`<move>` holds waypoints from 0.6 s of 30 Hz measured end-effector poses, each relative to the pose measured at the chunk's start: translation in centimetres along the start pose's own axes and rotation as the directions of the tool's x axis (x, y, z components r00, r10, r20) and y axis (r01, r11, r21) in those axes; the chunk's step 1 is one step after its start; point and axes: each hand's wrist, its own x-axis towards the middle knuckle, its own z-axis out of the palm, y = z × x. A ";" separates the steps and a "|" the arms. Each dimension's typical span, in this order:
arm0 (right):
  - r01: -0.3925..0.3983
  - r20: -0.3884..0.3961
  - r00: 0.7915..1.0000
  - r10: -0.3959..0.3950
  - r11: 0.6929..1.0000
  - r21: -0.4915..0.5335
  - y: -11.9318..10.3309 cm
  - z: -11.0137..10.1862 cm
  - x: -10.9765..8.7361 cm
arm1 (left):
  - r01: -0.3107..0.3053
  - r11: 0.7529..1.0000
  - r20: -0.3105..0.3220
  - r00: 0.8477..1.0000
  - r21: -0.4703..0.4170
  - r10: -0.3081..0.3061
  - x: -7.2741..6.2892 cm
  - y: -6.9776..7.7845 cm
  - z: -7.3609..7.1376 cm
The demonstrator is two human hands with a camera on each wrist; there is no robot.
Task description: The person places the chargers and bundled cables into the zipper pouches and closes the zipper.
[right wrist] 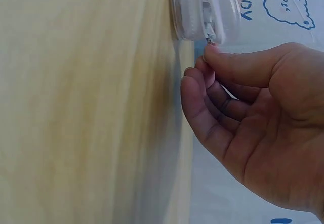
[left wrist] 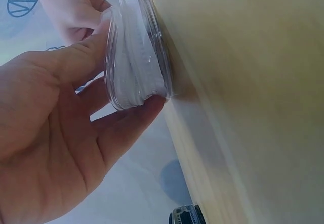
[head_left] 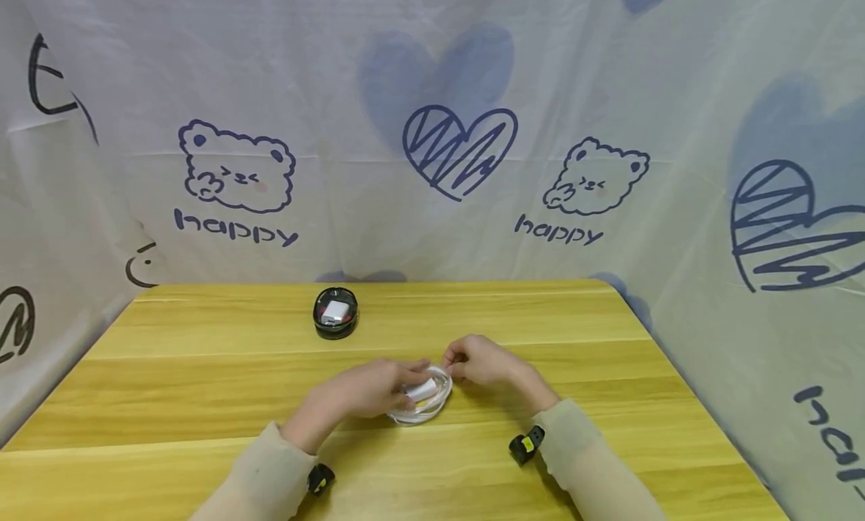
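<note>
A small round pouch (head_left: 442, 401) with clear sides and a white zipped edge stands near the middle of the table, something white visible inside it. My left hand (head_left: 368, 387) grips the pouch from its left side, thumb on one face and fingers on the other, as the left wrist view shows around the pouch (left wrist: 134, 57). From the right, my right hand (head_left: 486, 362) pinches the zipper pull (right wrist: 208, 39) at the pouch's edge between thumb and index finger. The other right fingers curl loosely below it.
Toward the back of the wooden table (head_left: 203, 401) sits a similar round black case (head_left: 336, 333) with a clear top and a white block (head_left: 334, 312) inside. A printed white curtain (head_left: 351, 206) hangs behind the table and along its sides.
</note>
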 end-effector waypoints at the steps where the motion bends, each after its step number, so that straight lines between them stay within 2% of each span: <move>1: 0.004 0.007 1.000 -0.004 1.000 -0.010 0.1 -0.1 0.0 | 0.007 1.000 -0.001 1.000 0.000 -0.007 0.0 0.1 0.1; 8: 0.008 0.066 0.998 -0.007 1.000 -0.019 0.3 -0.7 -0.3 | 0.011 1.000 -0.014 1.000 -0.008 -0.011 -0.1 0.2 0.1; 18: -0.031 0.038 0.999 0.031 0.999 0.009 0.3 -0.5 -0.4 | 0.006 1.000 0.010 1.000 -0.008 -0.006 -0.1 0.2 -0.1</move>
